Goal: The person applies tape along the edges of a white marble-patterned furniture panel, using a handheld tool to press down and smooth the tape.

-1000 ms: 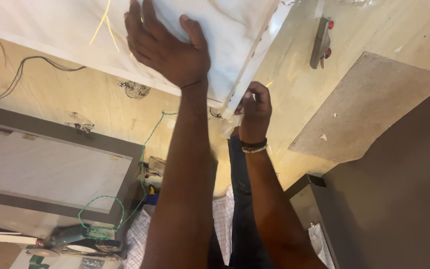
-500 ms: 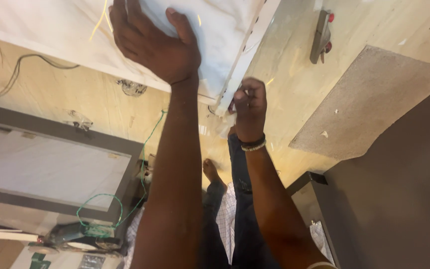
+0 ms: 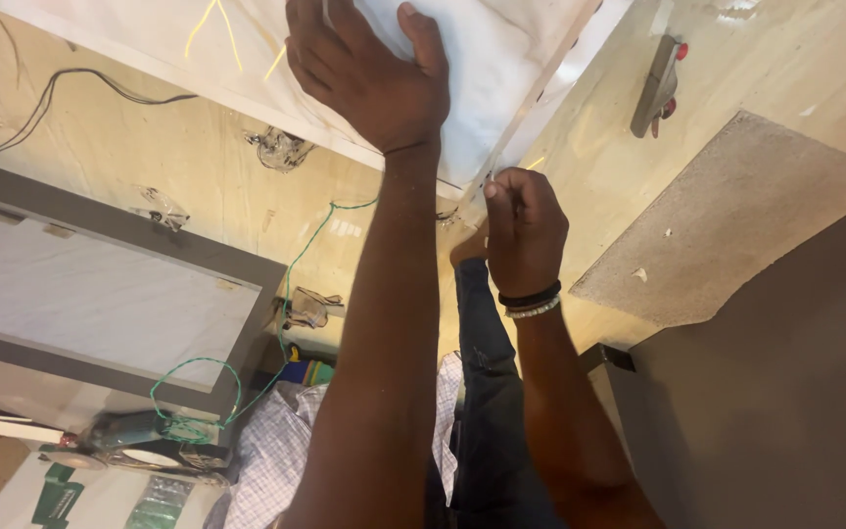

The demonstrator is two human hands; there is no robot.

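White panel (image 3: 501, 69) lies at twelve o'clock; we press our left hand (image 3: 369, 83) flat on it, fingers spread, while our right hand (image 3: 524, 230) pinches its corner edge at five o'clock.

Left of the hands, a grey-framed panel (image 3: 100, 294) lies flat, a green wire (image 3: 286, 294) looping past its corner. A black cable (image 3: 70, 83) trails farther left; right, a grey slab (image 3: 736, 225).

Left hand (image 3: 369, 83) slid further (leftward) over the white panel (image 3: 501, 69)
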